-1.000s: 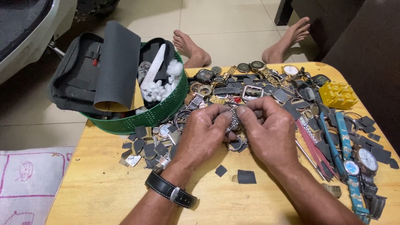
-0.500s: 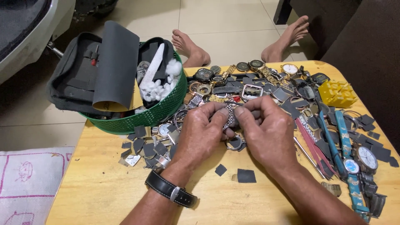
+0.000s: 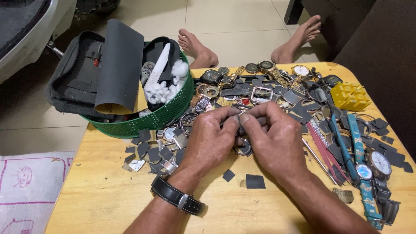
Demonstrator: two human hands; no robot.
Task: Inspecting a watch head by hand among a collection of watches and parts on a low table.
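- My left hand (image 3: 210,138) and right hand (image 3: 277,138) meet fingertip to fingertip, both pinching a small metal watch part (image 3: 239,123) just above the wooden table (image 3: 108,195); most of it is hidden by my fingers.
- I judge I'm mid-fiddle, working the piece between thumbs; next calls for a steady pinch and a fine twist.
- A round watch case (image 3: 244,147) lies directly under my hands.
- Dark scraps (image 3: 255,181) sit near my wrists.
- The green basket (image 3: 169,113) stands to the left, loose watches (image 3: 299,71) beyond.
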